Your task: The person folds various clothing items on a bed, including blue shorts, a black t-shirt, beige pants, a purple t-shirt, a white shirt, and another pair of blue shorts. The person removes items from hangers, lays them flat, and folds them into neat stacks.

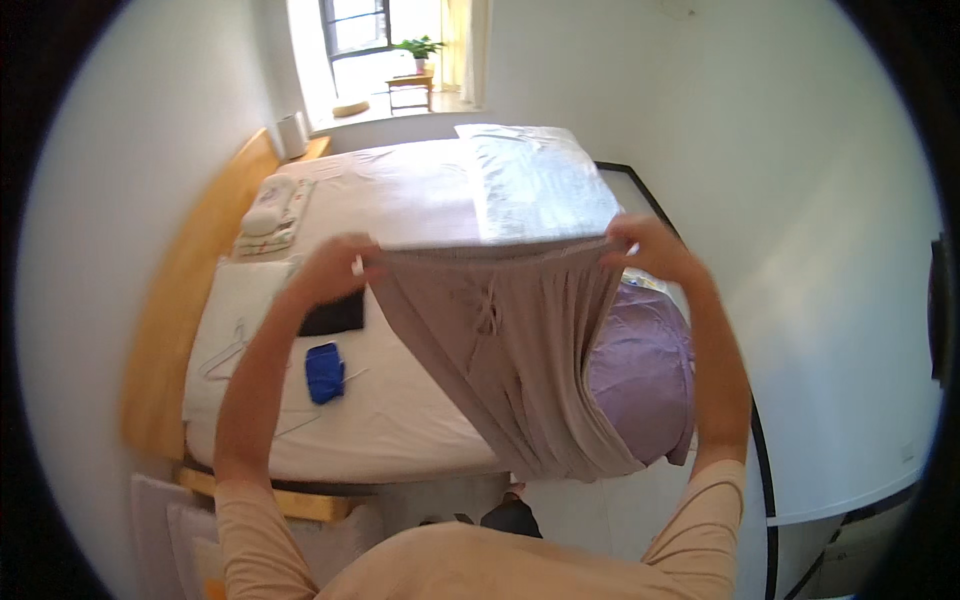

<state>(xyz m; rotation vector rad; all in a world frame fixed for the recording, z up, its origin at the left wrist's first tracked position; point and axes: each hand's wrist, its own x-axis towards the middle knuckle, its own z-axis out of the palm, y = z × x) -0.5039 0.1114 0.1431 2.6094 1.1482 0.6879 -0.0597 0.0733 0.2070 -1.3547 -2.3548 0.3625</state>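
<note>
My left hand (340,264) grips the left end of the waistband of a pair of taupe drawstring trousers (517,337). At the other end of the waistband, my right hand (651,244) pinches the fabric. The trousers hang stretched between both hands above the bed (405,435), their tied drawstring at the middle and their legs drooping to the lower right. Beyond the left forearm lie a folded blue cloth item (325,373), a black folded item (334,315) partly hidden by the hand and trousers, and a thin hanger (225,356).
A wooden headboard (161,315) stands at left, with a rolled pillow (270,202) beside it. A pale blue quilt (544,184) lies at the bed's far side. Purple bedding (645,367) bulges behind the trousers at right. A potted plant (421,51) stands by the window.
</note>
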